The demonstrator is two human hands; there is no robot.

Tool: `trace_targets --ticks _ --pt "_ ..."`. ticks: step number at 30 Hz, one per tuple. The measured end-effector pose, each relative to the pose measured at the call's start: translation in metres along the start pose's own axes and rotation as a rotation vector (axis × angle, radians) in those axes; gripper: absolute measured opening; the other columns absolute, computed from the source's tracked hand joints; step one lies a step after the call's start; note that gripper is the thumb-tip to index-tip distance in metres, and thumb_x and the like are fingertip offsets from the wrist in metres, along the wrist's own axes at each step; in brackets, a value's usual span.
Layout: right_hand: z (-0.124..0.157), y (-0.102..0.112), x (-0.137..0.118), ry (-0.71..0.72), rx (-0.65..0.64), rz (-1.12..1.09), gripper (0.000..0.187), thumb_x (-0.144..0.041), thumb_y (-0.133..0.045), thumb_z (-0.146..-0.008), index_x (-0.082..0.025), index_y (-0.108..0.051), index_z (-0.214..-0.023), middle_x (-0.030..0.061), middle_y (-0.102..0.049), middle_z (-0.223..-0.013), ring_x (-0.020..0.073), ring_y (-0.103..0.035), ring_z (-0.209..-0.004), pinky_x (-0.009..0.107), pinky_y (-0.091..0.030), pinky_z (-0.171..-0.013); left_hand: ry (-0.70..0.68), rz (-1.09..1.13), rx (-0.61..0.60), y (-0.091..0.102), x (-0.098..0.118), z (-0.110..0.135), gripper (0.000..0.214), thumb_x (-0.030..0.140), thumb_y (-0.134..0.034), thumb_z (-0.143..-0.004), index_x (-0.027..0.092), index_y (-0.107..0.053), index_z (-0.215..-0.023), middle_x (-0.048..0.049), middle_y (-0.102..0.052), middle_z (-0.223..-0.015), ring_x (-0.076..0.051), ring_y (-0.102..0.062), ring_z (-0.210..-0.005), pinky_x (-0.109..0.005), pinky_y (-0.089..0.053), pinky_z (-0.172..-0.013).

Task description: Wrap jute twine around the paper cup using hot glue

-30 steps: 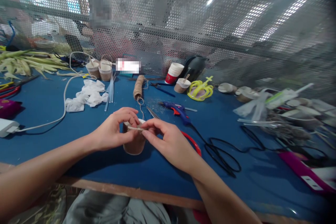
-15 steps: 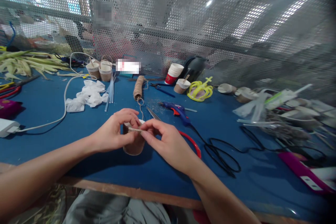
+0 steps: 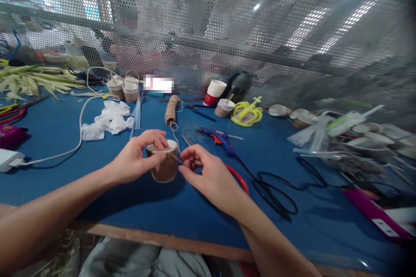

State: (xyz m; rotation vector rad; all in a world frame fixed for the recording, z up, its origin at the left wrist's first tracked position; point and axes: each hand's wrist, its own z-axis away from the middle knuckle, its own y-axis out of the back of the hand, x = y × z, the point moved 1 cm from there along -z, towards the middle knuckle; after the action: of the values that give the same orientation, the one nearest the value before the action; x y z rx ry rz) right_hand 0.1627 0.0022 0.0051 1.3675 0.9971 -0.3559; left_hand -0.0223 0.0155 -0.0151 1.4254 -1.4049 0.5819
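Note:
My left hand [image 3: 136, 158] is closed on a small brown-wrapped paper cup [image 3: 165, 169], thumb in front of the rim and fingers at the far side. A strand of twine [image 3: 174, 156] runs along the cup's upper edge, under the left thumb, and off to the right. At the cup's right side, my right hand [image 3: 209, 175] has thumb and fingertips close together at the strand's end. Beyond the cup lies a twine spool [image 3: 170, 111], its loose line leading down toward the hands. Red-handled scissors [image 3: 239, 178] lie partly under the right hand.
A blue glue gun [image 3: 216, 135] with a black cord [image 3: 273, 197] lies to the right. Behind are pliers [image 3: 203, 113], stacked paper cups [image 3: 214, 92] and a yellow crown-shaped piece [image 3: 247, 113]. White crumpled material [image 3: 112, 117] and a white cable [image 3: 81, 127] lie left.
My right hand has drawn slightly right, away from the cup, with the strand stretching between the hands. The cup and left hand have shifted slightly up and left.

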Motion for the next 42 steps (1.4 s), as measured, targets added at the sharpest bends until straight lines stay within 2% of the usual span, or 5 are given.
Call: trace_targets --ticks 8,16,24,32,42 --pt "0.002 0.000 0.005 -0.094 -0.372 -0.183 0.013 -0.025 -0.052 -0.080 -0.014 -0.060 -0.082 0.0046 -0.063 -0.081 0.0123 -0.059 -0.064 0.026 -0.047 -0.060 -0.027 0.001 0.074 0.006 -0.007 -0.003 0.009 0.022 -0.060 -0.072 0.017 -0.054 -0.068 -0.0080 -0.060 -0.090 -0.026 -0.047 -0.113 -0.042 -0.035 -0.098" --pt "-0.018 0.047 0.022 -0.129 0.274 0.342 0.019 -0.029 -0.049 -0.082 -0.017 -0.063 -0.084 0.0054 -0.067 -0.083 0.0176 -0.062 -0.076 0.028 -0.047 -0.069 -0.058 -0.071 0.023 0.001 -0.013 -0.002 0.008 0.019 -0.057 -0.074 0.017 -0.054 -0.067 -0.0088 -0.059 -0.089 -0.024 -0.048 -0.110 -0.041 -0.036 -0.096" --pt "-0.054 0.074 0.088 -0.493 0.161 0.590 0.017 -0.025 -0.057 -0.082 -0.012 -0.062 -0.092 0.0118 -0.062 -0.099 0.0227 -0.060 -0.090 0.037 -0.047 -0.078 -0.019 -0.012 0.018 0.000 -0.016 -0.002 0.008 0.022 -0.058 -0.073 0.017 -0.054 -0.068 -0.0080 -0.060 -0.091 -0.025 -0.048 -0.112 -0.043 -0.035 -0.097" --pt "-0.058 0.071 0.105 -0.575 0.224 0.343 0.027 -0.027 -0.055 -0.085 -0.014 -0.055 -0.108 0.0090 -0.059 -0.105 0.0193 -0.059 -0.088 0.037 -0.050 -0.074 0.039 0.045 -0.026 0.002 -0.018 -0.004 0.012 0.027 -0.060 -0.073 0.018 -0.054 -0.069 -0.0073 -0.061 -0.088 -0.024 -0.050 -0.109 -0.043 -0.033 -0.099" --pt "-0.010 0.059 0.029 -0.271 0.167 -0.317 0.022 -0.036 -0.064 -0.069 -0.014 -0.057 -0.068 0.0033 -0.062 -0.060 0.0110 -0.056 -0.046 0.023 -0.047 -0.046 0.086 0.025 -0.005 0.002 -0.019 -0.005 0.011 0.028 -0.059 -0.074 0.017 -0.055 -0.073 -0.0077 -0.062 -0.088 -0.024 -0.050 -0.112 -0.041 -0.035 -0.097"
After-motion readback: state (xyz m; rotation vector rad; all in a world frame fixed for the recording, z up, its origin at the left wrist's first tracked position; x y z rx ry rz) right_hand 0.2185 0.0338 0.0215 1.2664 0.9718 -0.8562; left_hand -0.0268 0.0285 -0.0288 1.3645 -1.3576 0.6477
